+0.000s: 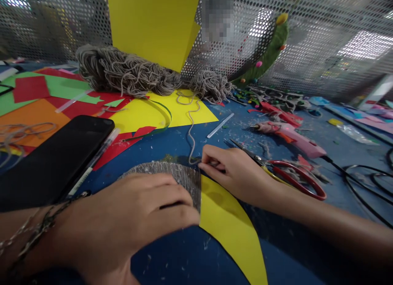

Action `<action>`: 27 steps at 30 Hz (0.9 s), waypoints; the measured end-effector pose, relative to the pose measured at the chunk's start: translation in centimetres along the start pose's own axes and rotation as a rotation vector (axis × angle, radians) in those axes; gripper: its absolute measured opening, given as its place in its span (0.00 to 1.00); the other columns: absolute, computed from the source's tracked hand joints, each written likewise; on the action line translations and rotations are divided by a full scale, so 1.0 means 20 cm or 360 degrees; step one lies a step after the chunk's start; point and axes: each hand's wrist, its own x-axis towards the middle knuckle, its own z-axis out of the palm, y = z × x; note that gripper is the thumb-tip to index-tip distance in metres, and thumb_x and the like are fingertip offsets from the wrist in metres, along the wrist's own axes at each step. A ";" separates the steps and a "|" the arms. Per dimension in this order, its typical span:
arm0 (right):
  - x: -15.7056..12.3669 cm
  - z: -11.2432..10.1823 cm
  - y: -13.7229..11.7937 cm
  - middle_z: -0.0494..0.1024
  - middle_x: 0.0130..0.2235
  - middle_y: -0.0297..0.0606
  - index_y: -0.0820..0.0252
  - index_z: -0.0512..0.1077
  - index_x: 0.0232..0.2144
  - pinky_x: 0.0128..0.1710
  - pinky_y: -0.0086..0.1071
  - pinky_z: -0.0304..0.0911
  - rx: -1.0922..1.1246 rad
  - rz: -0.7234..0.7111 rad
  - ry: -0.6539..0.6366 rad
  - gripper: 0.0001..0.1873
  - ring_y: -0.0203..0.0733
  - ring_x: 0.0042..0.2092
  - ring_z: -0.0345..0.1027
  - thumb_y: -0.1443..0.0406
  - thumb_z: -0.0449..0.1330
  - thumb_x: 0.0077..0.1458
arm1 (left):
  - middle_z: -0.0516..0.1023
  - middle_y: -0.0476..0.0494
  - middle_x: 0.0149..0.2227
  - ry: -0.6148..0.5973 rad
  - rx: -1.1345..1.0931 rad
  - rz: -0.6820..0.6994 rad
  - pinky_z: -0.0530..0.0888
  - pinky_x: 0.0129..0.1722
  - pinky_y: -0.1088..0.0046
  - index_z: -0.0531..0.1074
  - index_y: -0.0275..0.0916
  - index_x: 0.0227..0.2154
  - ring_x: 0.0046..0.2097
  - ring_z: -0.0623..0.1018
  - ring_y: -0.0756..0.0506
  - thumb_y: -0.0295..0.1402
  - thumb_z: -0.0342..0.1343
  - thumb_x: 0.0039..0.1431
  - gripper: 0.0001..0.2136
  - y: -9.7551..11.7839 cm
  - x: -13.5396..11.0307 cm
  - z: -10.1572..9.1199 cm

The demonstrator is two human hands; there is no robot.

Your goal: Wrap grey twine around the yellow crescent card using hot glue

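Observation:
A curved yellow paper shape (235,219) lies on the blue table, its left part covered with rows of grey yarn (184,176). My left hand (138,215) rests flat over the yarn-covered part, fingers stretched out and pointing right, hiding much of it. Just above the edge where yarn meets bare yellow, my right hand (227,166) pinches a grey yarn strand (192,133). The strand runs back from these fingertips toward a loose grey yarn heap (210,84). Partly behind my right wrist lie scissors with red and yellow handles (299,176).
A pink glue gun (290,137) with a black cable lies at the right, near a clear glue stick (220,125). A black phone (61,154) is at the left beside coloured paper (55,88). Behind stand a grey yarn skein (123,72) and a perforated metal screen (316,51).

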 end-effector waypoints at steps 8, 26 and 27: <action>0.00 0.00 0.00 0.62 0.17 0.25 0.57 0.57 0.23 0.22 0.26 0.42 -0.0035 -0.0002 0.0003 0.09 0.29 0.19 0.52 0.66 0.52 0.54 | 0.73 0.32 0.45 -0.0040 0.0138 -0.0140 0.70 0.48 0.62 0.67 0.27 0.50 0.47 0.72 0.38 0.55 0.38 0.60 0.33 0.01 0.04 0.04; 0.00 -0.01 -0.01 0.66 0.20 0.29 0.57 0.56 0.23 0.23 0.26 0.42 -0.0058 0.0009 -0.0035 0.09 0.31 0.22 0.57 0.66 0.51 0.54 | 0.74 0.34 0.43 -0.0084 0.0085 -0.0125 0.74 0.35 0.63 0.70 0.33 0.46 0.39 0.76 0.39 0.56 0.47 0.54 0.30 0.02 0.04 0.03; 0.00 -0.01 -0.01 0.67 0.21 0.29 0.58 0.56 0.23 0.23 0.26 0.42 -0.0042 0.0009 -0.0037 0.09 0.31 0.22 0.58 0.67 0.52 0.54 | 0.74 0.34 0.43 -0.0093 0.0103 -0.0113 0.75 0.35 0.64 0.70 0.33 0.46 0.38 0.76 0.39 0.55 0.49 0.54 0.29 0.02 0.04 0.03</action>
